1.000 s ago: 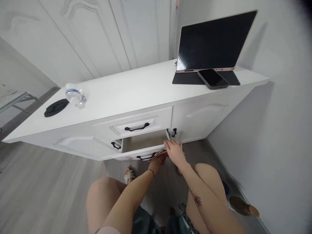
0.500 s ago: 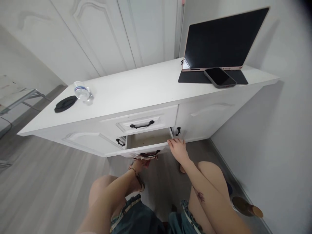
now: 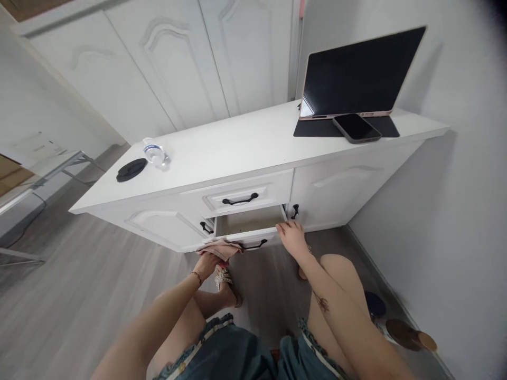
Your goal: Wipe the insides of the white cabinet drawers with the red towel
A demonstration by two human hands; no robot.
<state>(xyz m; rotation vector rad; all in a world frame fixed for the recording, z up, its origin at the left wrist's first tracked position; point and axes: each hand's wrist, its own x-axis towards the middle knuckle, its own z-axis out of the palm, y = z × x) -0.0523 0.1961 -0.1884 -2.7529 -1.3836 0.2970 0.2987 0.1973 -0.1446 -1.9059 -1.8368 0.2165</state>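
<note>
A white drawer stands pulled out from the cabinet, its inside bare apart from small specks. Against the left part of the drawer's front, my left hand presses a pinkish cloth, with its fingers partly hidden under the folds. The cloth lies beside the drawer's black handle. At the right end of the same drawer front, my right hand grips the top edge, fingers curled over it. Above is a shut drawer with another black handle.
On the white cabinet top stand an upright tablet, a phone, a clear plastic bottle and a flat black object. A wall borders the right side. Round-lidded items sit on the floor near my right leg.
My left hand has moved left and up with the cloth, from below the lower handle to the left part of the drawer front. My right hand stays on the drawer edge.
</note>
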